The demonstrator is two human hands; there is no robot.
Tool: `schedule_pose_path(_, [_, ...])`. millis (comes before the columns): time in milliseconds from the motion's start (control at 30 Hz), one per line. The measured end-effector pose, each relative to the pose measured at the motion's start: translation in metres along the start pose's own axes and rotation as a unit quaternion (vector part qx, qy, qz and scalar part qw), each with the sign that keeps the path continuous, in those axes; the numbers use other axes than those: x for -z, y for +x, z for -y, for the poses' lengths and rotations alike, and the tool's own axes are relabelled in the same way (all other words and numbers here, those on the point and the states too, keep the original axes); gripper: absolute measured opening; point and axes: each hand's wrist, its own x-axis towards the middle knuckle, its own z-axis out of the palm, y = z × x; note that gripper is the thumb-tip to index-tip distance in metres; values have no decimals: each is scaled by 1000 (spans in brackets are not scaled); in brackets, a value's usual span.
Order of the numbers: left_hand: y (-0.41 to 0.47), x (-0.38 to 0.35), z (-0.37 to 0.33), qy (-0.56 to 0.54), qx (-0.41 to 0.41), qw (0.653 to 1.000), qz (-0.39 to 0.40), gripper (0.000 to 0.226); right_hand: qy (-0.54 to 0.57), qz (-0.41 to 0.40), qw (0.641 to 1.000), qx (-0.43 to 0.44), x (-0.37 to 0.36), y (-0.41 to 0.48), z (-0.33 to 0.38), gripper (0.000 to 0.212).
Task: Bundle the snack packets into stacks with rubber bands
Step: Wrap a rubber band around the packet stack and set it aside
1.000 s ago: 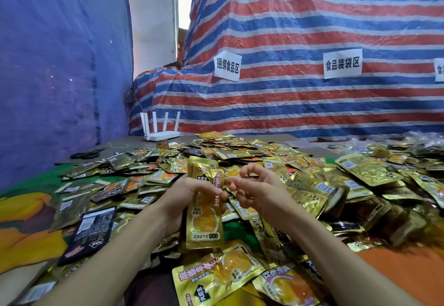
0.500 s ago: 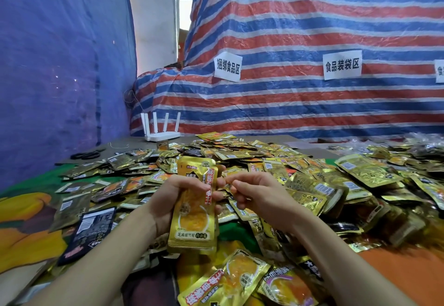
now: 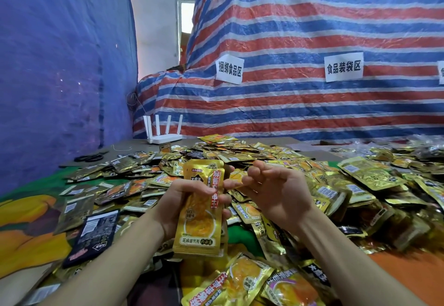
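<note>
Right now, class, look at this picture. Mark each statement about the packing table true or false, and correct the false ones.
1. The left hand grips a stack of gold packets upright. True.
2. The white router stands beside the wrists. False: it stands at the far end of the table, by the striped tarp.
3. Many loose packets lie heaped on the table. True.
4. The right hand lies flat on the table. False: it is raised beside the stack, fingers curled.
</note>
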Motion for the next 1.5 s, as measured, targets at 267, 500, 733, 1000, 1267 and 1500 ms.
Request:
schedule_pose_path(267, [3,0,3,-2,-7,1000,-23,36,37,26,999,-8,-3,2,-5,42])
schedule_pose_path(500, [12,5,-5,18,-105,939,-327,28,-166,-66,984,4,3,3,-10,66])
schedule_pose_path(733, [15,-3,-4,-24,-256,832,-491,12,-269,-70,961,-11,-24,3,-53,71])
schedule_pose_path(1000, [22,-24,-3,-62,-295,840,-451,18,-358,-97,926,76,-45,-5,-70,68])
schedule_pose_path(1267, [32,-23,12,-8,-269,895,-356,27,-330,-128,926,135,-39,-3,-64,74])
schedule_pose_path(1500, [29,-18,13,9,-246,908,-338,27,-351,-123,925,82,-28,1,-60,55])
